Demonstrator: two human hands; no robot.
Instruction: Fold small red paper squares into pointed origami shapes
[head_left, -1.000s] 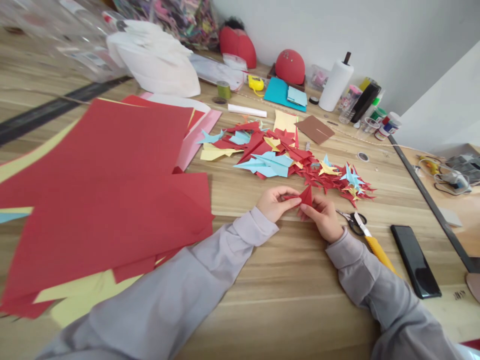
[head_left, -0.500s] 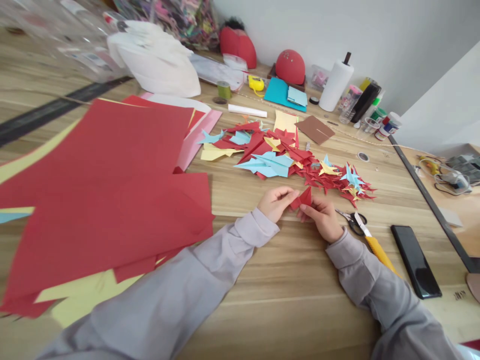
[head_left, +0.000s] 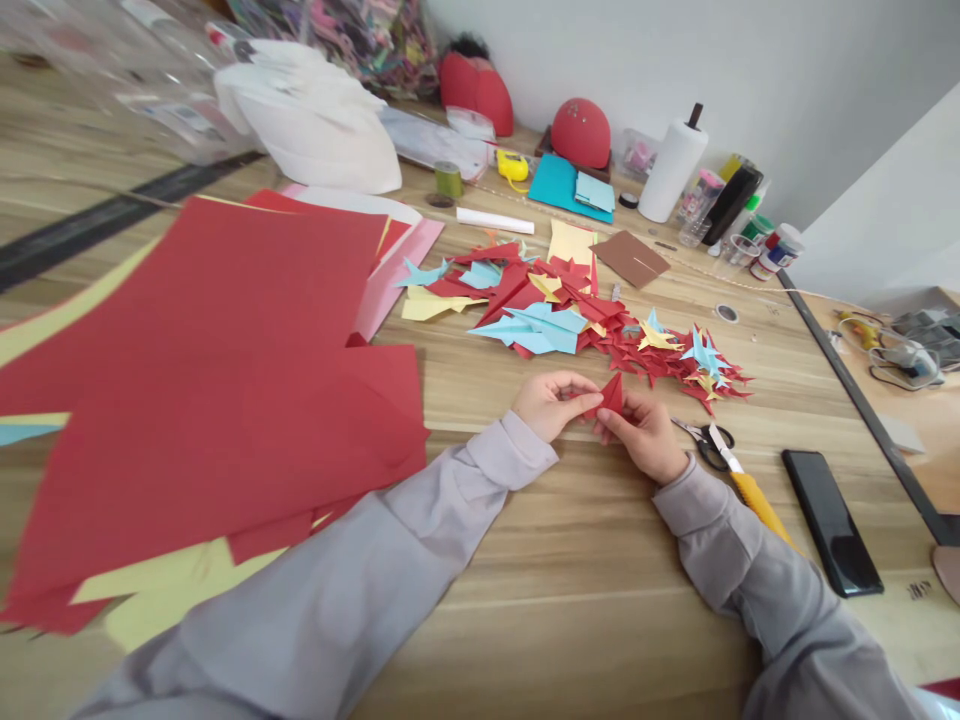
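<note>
Between my two hands is a small folded piece of red paper (head_left: 613,392) with a pointed top. My left hand (head_left: 553,404) pinches its left side between thumb and fingers. On the other side, the thumb and fingers of my right hand (head_left: 643,432) grip the lower right part. My fingers cover some of the folds. Just beyond the hands lies a heap of folded paper pieces (head_left: 517,290), mostly red, with some light blue and yellow ones. A light blue paper plane (head_left: 541,328) rests at its near side.
Large red paper sheets (head_left: 225,390) spread over the left. Right of my hands lie scissors (head_left: 712,446), a yellow-handled cutter (head_left: 757,505) and a black phone (head_left: 832,525). Farther back stand a white paper roll (head_left: 673,172) and several bottles, near a yellow tape measure (head_left: 512,167).
My left thumb and fingers have shifted slightly over the red paper, covering more of its left side. Both hands otherwise stay in place, still holding it.
</note>
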